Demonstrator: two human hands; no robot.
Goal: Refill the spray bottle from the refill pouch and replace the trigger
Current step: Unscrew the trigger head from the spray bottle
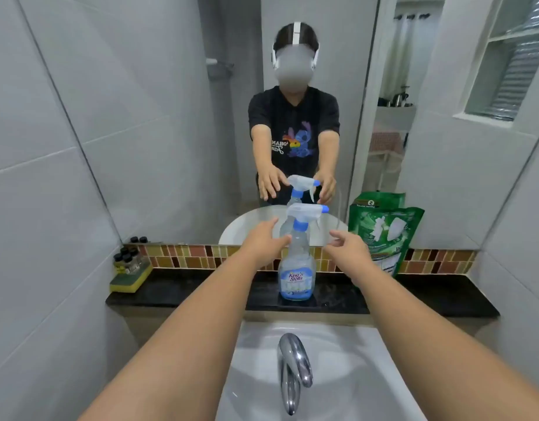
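A clear spray bottle stands upright on the dark counter behind the sink, just in front of the mirror. Its white trigger with a blue nozzle tip is still screwed on by a blue collar, and the nozzle points to the right. The bottle carries a blue label low on its body and looks nearly empty, though the clear plastic makes the level hard to judge.

Both arms reach forward over the sink toward the bottle's neck. The left hand is open, fingers straight and spread a little, with its fingertips at or just touching the left side of the neck below the collar. The right hand is also open, fingers loosely bent, near the neck on the right side but apart from it. Neither hand has closed on anything.

The green refill pouch stands upright on the counter to the right of the bottle, leaning against the mirror and well clear of the right hand.

At the far left end of the counter a yellow and green sponge lies with a few small black-capped bottles on top of it. A chrome tap rises from the near side of the sink. A strip of brown and yellow tiles runs along the wall under the mirror.
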